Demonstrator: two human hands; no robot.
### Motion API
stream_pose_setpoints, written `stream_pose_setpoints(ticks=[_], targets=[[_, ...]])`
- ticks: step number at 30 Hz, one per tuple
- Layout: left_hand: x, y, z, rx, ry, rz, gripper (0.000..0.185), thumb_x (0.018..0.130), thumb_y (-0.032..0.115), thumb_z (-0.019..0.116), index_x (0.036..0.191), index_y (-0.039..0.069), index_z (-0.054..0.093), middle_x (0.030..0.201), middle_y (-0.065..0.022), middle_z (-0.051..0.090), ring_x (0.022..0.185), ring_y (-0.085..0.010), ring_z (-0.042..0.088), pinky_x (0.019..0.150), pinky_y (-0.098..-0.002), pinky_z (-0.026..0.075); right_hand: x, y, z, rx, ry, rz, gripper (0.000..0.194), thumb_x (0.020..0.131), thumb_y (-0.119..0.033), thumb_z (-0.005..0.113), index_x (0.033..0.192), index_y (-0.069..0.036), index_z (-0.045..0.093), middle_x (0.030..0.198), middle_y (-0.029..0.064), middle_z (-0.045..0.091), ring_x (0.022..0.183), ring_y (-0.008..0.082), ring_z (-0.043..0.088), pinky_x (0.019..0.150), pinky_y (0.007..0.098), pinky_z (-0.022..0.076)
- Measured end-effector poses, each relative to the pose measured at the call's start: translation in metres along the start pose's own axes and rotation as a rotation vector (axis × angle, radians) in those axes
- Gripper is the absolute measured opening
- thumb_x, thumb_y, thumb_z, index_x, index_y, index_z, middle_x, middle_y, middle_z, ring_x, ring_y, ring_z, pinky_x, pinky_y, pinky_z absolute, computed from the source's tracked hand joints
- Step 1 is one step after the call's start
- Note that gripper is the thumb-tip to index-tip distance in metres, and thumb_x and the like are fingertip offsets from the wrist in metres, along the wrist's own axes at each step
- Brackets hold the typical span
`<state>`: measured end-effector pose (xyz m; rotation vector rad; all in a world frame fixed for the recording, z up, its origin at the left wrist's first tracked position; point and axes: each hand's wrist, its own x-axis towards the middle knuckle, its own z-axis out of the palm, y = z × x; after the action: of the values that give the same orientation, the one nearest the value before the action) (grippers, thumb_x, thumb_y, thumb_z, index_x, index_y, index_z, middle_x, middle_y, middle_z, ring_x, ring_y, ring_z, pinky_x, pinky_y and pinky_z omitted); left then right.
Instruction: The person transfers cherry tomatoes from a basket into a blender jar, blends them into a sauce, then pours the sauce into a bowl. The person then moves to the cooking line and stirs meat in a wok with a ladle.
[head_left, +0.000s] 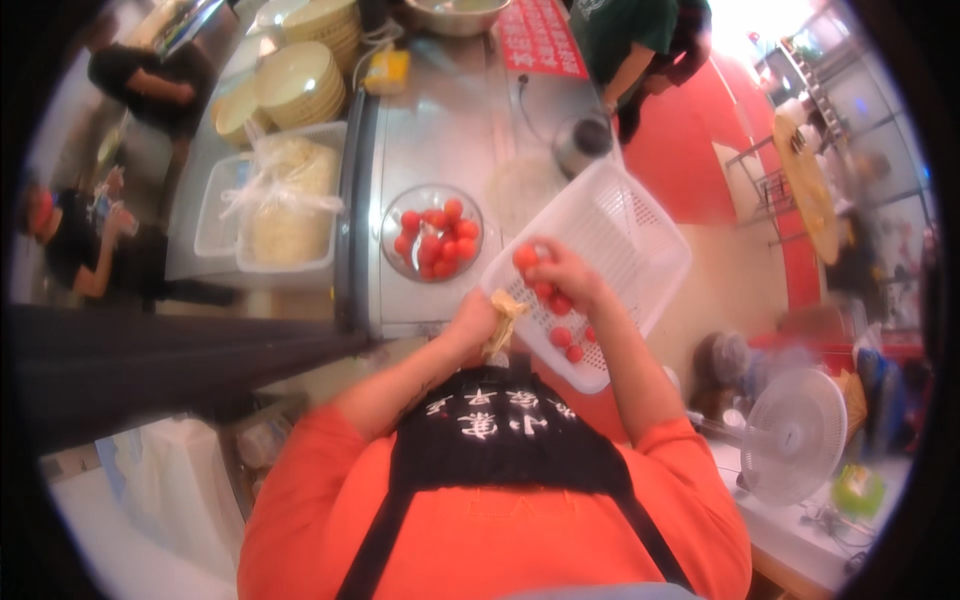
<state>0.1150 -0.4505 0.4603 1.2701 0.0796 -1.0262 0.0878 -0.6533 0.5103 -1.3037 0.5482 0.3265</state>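
Observation:
A white plastic basket (660, 259) lies tilted in front of me across the counter's right edge. My right hand (574, 277) is over its near left part, with a small red tomato (526, 256) at the fingertips. More tomatoes (559, 303) are just below that hand, some partly hidden by it, and a few (560, 337) lie on the basket's slotted bottom. At the basket's left corner, my left hand (476, 321) is closed on a crumpled yellowish piece of cloth or plastic (507, 309). Left of the basket, a clear round bowl (390, 259) holds several tomatoes.
The steel counter (435, 127) carries a metal pot (568, 150), a steel basin (457, 21) and a yellow object (387, 73). Stacked bowls (300, 82) and a bin of bagged noodle-like food (292, 202) stand left. Other people (630, 37) are nearby. A fan (793, 436) is at right.

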Motion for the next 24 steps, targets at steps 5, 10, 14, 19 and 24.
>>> stream_pose_setpoints(ticks=[5,10,14,19,24], targets=[[0.007,-0.005,-0.005,0.127,-0.088,0.137,0.021,0.102,0.009,0.051,0.109,-0.002,0.068,0.089,-0.0139,0.071,0.076,-0.0239,0.072,0.058,-0.0384,0.055,0.044,-0.059,0.071,-0.486,-0.005,-0.275,0.053,0.085,-0.012,0.07,0.137,-0.006,0.056,0.09,0.015,0.069,0.076,0.0249,0.068,0.064,0.0375,0.0548],[0.023,-0.024,-0.019,0.702,0.029,0.566,0.019,0.1,0.013,0.055,0.104,-0.001,0.067,0.091,-0.0148,0.072,0.078,-0.0213,0.07,0.065,-0.0393,0.054,0.101,-0.064,0.141,-0.985,0.177,-0.364,0.048,0.089,-0.024,0.066,0.135,-0.014,0.06,0.122,0.0195,0.069,0.116,0.0361,0.066,0.097,0.0455,0.0528],[0.019,-0.025,-0.014,0.325,0.005,0.29,0.022,0.102,0.019,0.057,0.095,0.001,0.069,0.083,-0.0099,0.071,0.07,-0.0197,0.068,0.06,-0.0375,0.054,0.103,-0.054,0.152,-1.103,0.214,-0.366,0.046,0.093,-0.024,0.061,0.138,-0.015,0.058,0.137,0.0186,0.059,0.122,0.0367,0.062,0.099,0.0456,0.0522],[-0.007,0.002,0.001,0.228,0.013,0.089,0.022,0.102,0.018,0.056,0.105,0.001,0.069,0.086,-0.0084,0.072,0.072,-0.0179,0.067,0.059,-0.0365,0.053,0.081,-0.05,0.119,-1.055,0.116,-0.558,0.049,0.095,-0.029,0.062,0.141,-0.012,0.056,0.138,0.0176,0.058,0.119,0.0384,0.063,0.101,0.0449,0.052],[-0.007,0.01,-0.001,0.541,0.011,0.054,0.027,0.104,0.015,0.052,0.119,-0.001,0.066,0.099,-0.0141,0.072,0.084,-0.0238,0.071,0.067,-0.0404,0.057,0.024,-0.03,0.012,-1.04,0.288,-0.324,0.037,0.095,-0.022,0.064,0.127,-0.005,0.065,0.12,0.0204,0.07,0.114,0.035,0.067,0.097,0.0416,0.0546]])
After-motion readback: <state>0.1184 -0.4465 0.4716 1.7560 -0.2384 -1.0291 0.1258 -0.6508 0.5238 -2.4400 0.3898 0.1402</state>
